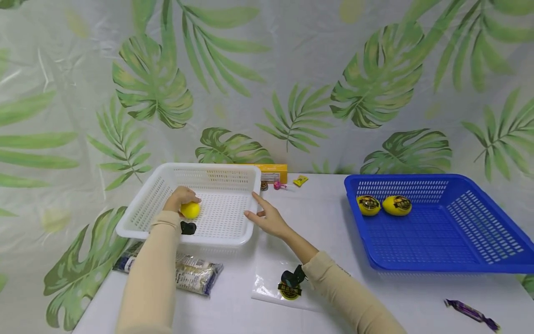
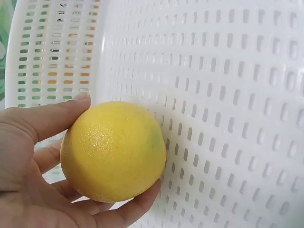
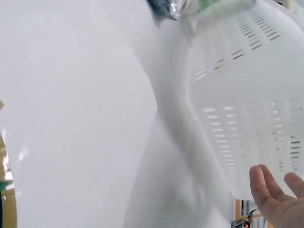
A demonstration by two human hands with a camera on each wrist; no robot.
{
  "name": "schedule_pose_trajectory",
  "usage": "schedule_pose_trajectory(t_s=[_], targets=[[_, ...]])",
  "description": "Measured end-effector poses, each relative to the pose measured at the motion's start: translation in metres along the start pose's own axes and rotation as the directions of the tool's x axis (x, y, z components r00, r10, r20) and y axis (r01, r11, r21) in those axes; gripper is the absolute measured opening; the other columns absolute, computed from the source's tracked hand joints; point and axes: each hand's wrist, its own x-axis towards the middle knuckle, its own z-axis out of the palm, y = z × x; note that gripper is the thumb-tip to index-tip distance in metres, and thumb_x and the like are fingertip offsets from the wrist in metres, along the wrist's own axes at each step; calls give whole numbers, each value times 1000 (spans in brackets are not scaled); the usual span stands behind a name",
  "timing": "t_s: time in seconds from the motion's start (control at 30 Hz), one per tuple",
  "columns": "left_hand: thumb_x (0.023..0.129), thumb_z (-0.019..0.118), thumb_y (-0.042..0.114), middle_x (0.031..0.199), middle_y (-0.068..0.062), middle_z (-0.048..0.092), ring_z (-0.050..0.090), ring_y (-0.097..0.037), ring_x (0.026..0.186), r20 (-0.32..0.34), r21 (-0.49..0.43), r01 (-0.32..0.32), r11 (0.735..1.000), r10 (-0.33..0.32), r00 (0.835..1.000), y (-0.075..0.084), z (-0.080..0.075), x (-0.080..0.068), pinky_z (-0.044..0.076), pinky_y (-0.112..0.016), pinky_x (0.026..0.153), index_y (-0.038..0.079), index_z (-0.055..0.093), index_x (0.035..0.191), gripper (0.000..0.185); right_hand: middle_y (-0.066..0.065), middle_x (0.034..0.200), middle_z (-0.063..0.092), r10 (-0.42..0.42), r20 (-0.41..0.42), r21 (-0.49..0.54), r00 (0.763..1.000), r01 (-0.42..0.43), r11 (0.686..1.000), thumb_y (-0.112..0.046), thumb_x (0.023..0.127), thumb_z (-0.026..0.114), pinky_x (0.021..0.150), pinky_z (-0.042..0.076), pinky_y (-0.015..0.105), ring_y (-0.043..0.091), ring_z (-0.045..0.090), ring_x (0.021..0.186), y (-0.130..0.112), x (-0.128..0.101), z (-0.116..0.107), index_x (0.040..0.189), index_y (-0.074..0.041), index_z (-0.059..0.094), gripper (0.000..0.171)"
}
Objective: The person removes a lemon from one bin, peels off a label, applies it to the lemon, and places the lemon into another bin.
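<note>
My left hand (image 1: pixel 180 198) grips a yellow lemon (image 1: pixel 190 210) inside the white perforated basket (image 1: pixel 233 175), low over its floor near the left wall. In the left wrist view the thumb (image 2: pixel 47 116) and fingers curl round the lemon (image 2: pixel 114 149) against the basket's slotted floor (image 2: pixel 228 95). My right hand (image 1: pixel 267 217) is open, fingers spread, just outside the basket's right rim and holding nothing; its fingertips (image 3: pixel 273 197) show beside the white basket wall (image 3: pixel 237 109). Two more lemons (image 1: pixel 368 205) (image 1: pixel 397 205) with dark labels lie in the blue basket (image 1: pixel 492 264).
A packet of wrapped snacks (image 1: pixel 196 273) lies in front of the white basket. A clear sheet with a round label (image 1: pixel 289 291) sits under my right forearm. An orange box (image 1: pixel 273 171), small candies (image 1: pixel 300 180) and a purple wrapper (image 1: pixel 471 313) lie on the white table (image 1: pixel 325 222).
</note>
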Motion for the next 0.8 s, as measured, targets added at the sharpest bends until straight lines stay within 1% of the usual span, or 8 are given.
schedule_pose_trajectory(t_s=[0.07,0.27,0.33,0.43,0.57,0.67,0.77,0.8], targets=[[88,62,17,125,-25,47,50,-32,98,-3,-23,6,1000,-6,1000,1,0,0,53,-49,73,-8,46,128,50,21,149,29,-9,-5,1,1000,9,1000,-29,92,56,74,54,35,36,60,102,-1,-1,-1,149,-5,24,69],[91,58,18,134,-26,42,49,-31,102,12,-51,-6,999,7,1000,5,-2,-6,52,-48,79,-9,40,134,54,21,149,30,10,-9,3,1000,-10,1000,-28,92,57,72,55,33,37,60,103,-2,-1,-1,149,-8,25,68],[92,56,19,134,-28,41,51,-30,99,14,-68,-34,997,35,999,7,-3,-10,53,-45,79,-9,39,135,55,21,149,30,16,0,3,1000,-16,1000,-29,92,57,72,55,34,37,60,104,-3,-1,-1,149,-8,25,68],[93,55,20,130,-29,43,53,-26,91,-6,-118,-107,987,107,994,12,-5,-16,54,-42,77,-12,39,134,55,22,149,30,10,14,2,1000,-10,1000,-29,92,58,73,55,35,38,60,105,-3,-1,-3,148,-7,26,68],[94,55,26,119,-25,48,55,-19,83,-26,-224,-195,955,195,981,23,-4,-24,55,-35,75,-13,44,131,55,21,147,34,16,10,19,1000,-16,1000,-28,92,59,74,55,35,38,60,105,-1,-4,-12,147,-7,28,66],[93,56,30,111,-19,49,57,-15,79,-7,-320,-211,924,220,975,36,0,-29,55,-29,74,-12,47,127,55,21,144,37,40,-7,44,999,-40,998,-26,92,60,73,55,35,37,59,106,2,-11,-23,147,-8,29,66],[94,56,30,115,-18,47,58,-14,81,33,-421,-224,879,262,964,51,8,-39,54,-27,76,-12,43,130,57,21,143,39,67,-24,48,997,-65,997,-27,91,62,75,55,37,37,59,108,5,-21,-33,147,-9,28,68],[94,56,28,117,-18,47,59,-14,83,42,-465,-229,855,280,959,56,12,-43,54,-26,78,-12,40,131,57,21,142,40,74,-29,38,997,-73,997,-28,91,62,77,55,38,37,59,108,6,-26,-37,147,-10,28,68]])
